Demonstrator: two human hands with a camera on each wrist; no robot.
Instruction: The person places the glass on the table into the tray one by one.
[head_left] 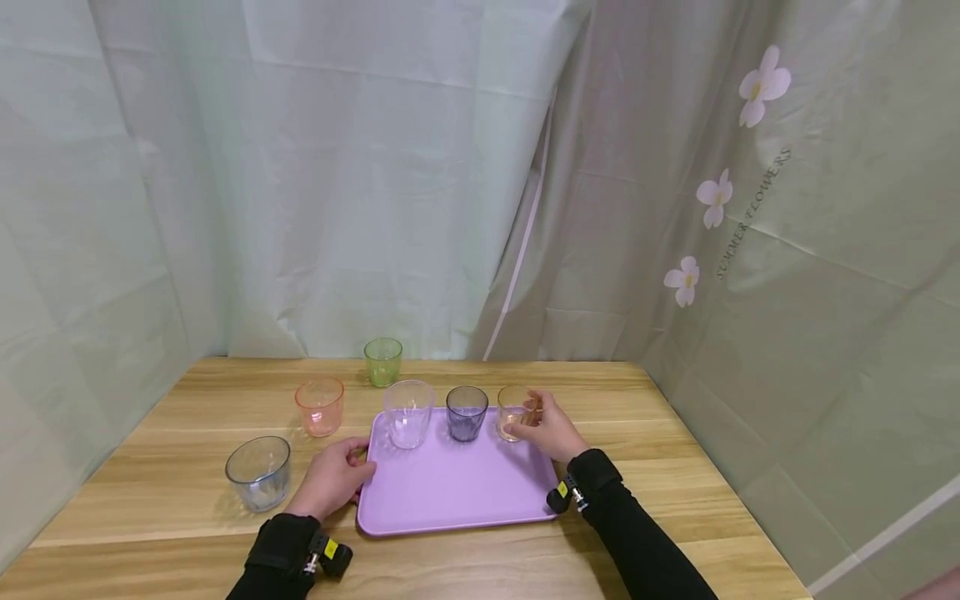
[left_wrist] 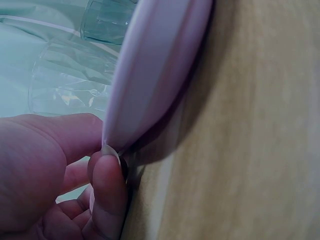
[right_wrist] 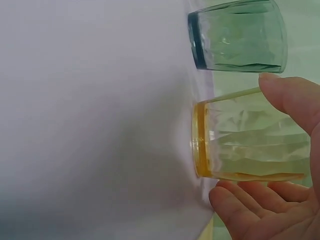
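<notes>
My left hand [head_left: 335,478] pinches the left rim of a purple tray [head_left: 457,500], thumb above and fingers curled beneath, as the left wrist view shows up close. At the tray's far right corner my right hand [head_left: 553,427] holds a yellow-amber glass [head_left: 512,414] by its sides, thumb on one side and fingers on the other. The base of this upright glass [right_wrist: 250,145] is at the tray surface. Left of it on the tray stand a dark grey glass [head_left: 466,417] and a clear, faintly purple glass [head_left: 408,417], in a row along the far edge.
Off the tray, on the wooden table [head_left: 645,500], stand a green glass [head_left: 383,364] at the back, an orange-pink glass [head_left: 321,410] and a wide bluish clear glass [head_left: 260,477] near my left forearm. Curtains [head_left: 390,192] hang behind and beside the table.
</notes>
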